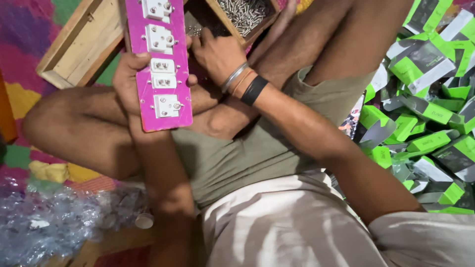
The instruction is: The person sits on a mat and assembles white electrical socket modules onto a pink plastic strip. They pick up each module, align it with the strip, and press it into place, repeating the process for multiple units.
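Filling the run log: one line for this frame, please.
left hand: holds pink board with white sockets | right hand: behind board, fingers at its edge | wooden tray of screws ahead | green boxes at right

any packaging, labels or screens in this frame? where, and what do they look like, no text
Pile of small cartons: right side of the frame, heaped loosely; flat rectangular boxes, bright green with grey and white panels.
Dark printed pack: at the pile's left edge beside the knee; only partly visible, dark with a multicoloured print.
Clear plastic bags: bottom left on the floor mat; crumpled, transparent.
No screens or signs in view.
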